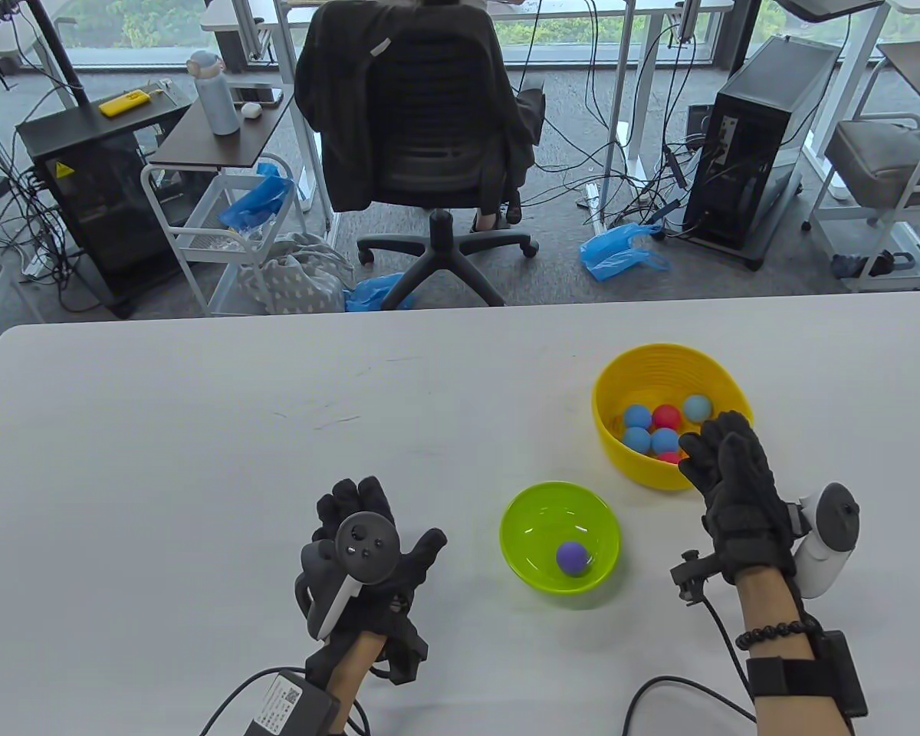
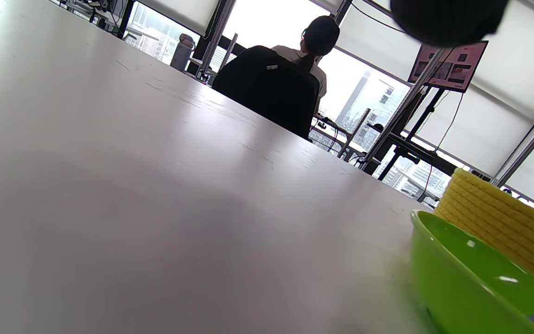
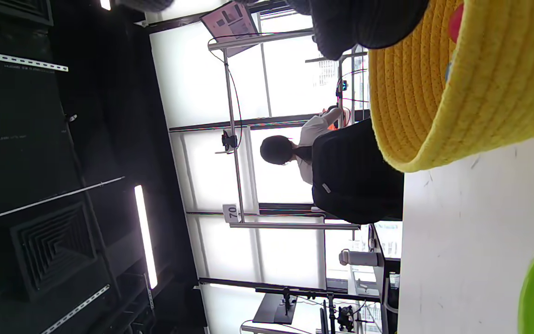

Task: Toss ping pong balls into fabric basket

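A yellow woven fabric basket (image 1: 671,356) stands on the white table at the right and holds several blue and red ping pong balls (image 1: 637,416). My right hand (image 1: 717,448) hovers over its near rim with the fingers spread and nothing held. The basket fills the top right of the right wrist view (image 3: 438,93), with my fingers (image 3: 364,23) above it. A green bowl (image 1: 517,506) in front holds one purple ball (image 1: 573,558). My left hand (image 1: 387,514) rests open on the table left of the bowl. The bowl (image 2: 457,273) and basket (image 2: 499,222) show in the left wrist view.
The table's far edge (image 1: 460,314) runs across the middle of the table view. Beyond it are an office chair (image 1: 422,115) with a person seated, a computer tower (image 1: 759,130), carts and cables on the floor.
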{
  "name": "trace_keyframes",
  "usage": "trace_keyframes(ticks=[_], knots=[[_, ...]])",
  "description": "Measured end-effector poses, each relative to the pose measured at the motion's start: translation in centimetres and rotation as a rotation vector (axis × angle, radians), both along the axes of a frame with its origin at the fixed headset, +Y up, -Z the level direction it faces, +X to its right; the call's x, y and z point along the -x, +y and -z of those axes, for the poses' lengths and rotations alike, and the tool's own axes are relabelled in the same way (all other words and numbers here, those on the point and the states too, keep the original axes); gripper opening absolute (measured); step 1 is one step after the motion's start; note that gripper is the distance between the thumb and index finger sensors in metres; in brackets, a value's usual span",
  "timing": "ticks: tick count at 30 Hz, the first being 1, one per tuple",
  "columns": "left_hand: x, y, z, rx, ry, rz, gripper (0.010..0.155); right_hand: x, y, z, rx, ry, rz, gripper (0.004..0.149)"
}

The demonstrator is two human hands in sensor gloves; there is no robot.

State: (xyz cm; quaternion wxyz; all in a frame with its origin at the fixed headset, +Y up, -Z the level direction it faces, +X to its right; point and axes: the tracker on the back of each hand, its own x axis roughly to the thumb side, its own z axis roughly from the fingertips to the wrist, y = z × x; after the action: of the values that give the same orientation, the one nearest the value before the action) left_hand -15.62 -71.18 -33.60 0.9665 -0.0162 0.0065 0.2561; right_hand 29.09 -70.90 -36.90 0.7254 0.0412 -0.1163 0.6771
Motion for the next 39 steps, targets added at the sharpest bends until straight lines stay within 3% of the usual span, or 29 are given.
trace_keyframes(ticks=[5,12,18,24,39], knots=[[0.0,0.0,0.0,0.000,0.001,-0.003,0.102,2.9,1.5,-0.5,-0.079,-0.027,-0.357,0.055],[0.0,0.1,0.0,0.001,-0.001,-0.004,0.102,8.6,2.2,-1.1,-0.148,0.143,-0.823,0.053],[0.0,0.1,0.0,0.001,-0.001,-0.005,0.102,12.0,1.8,-1.4,-0.126,0.285,-1.196,0.053],[0.0,0.1,0.0,0.002,-0.001,-0.007,0.102,14.0,0.3,-0.9,-0.044,0.419,-1.331,0.051],[0.0,0.1,0.0,0.008,0.003,-0.002,0.102,16.3,-2.1,0.2,0.057,0.511,-1.485,0.054]])
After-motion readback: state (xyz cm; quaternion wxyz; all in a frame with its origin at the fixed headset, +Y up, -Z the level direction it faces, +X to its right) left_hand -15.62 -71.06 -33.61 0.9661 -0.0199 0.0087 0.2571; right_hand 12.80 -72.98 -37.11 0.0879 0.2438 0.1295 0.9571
